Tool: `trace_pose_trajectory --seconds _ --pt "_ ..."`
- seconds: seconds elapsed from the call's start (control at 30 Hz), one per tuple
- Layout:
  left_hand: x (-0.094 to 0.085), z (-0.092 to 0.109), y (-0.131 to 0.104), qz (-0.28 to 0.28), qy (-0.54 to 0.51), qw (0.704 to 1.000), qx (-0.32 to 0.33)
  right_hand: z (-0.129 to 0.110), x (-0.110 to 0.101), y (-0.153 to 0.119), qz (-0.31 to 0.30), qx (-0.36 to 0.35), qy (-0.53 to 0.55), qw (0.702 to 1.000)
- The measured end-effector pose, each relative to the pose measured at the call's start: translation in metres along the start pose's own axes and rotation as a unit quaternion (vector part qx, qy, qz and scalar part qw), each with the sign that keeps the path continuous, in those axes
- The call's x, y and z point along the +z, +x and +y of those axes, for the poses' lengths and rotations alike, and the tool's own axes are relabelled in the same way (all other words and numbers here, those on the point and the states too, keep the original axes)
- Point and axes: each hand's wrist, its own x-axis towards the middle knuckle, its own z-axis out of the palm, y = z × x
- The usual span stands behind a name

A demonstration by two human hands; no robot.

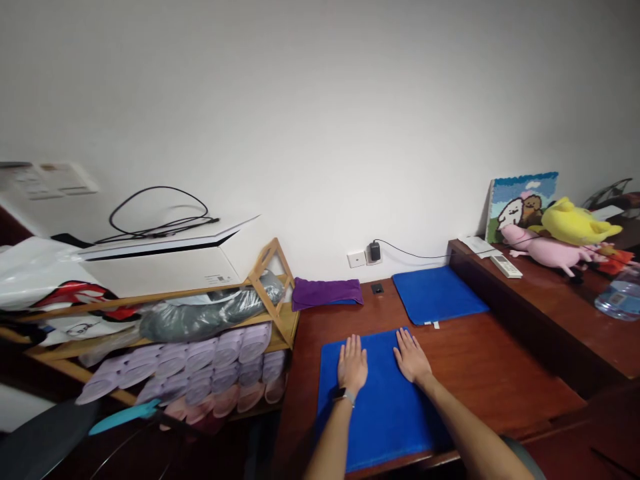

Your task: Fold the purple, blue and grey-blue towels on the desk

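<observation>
A blue cloth lies spread flat on the brown wooden desk, reaching its front edge. My left hand, with a watch on the wrist, rests palm down on the upper left part of the cloth. Near the cloth's upper right edge, my right hand also lies flat, fingers stretched out. Neither hand grips anything. Farther back on the desk is a second blue cloth with white tags at its front edge. A folded purple cloth, with some blue showing beneath it, sits against the wall.
To the left, a wooden rack holds several lilac slippers and a white box. A raised ledge on the right carries a remote control, plush toys and a plastic bottle. A black charger is plugged into the wall.
</observation>
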Motion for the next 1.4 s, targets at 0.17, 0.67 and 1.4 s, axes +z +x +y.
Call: trace_pose_trajectory --seconds 0.17,0.67,1.4 --pt "-0.017 -0.082 -0.015 -0.002 0.044 0.997 -0.057 -0.001 -0.003 -0.002 -0.009 0.002 -0.01 1.0" --pt "0.013 0.063 -0.025 0.008 -0.034 0.992 0.124 0.005 0.011 0.001 -0.002 -0.005 -0.021 1.0" --pt "-0.043 0.003 -0.141 -0.014 -0.027 0.985 0.172 -0.014 -0.015 -0.009 -0.018 0.016 -0.047 0.999"
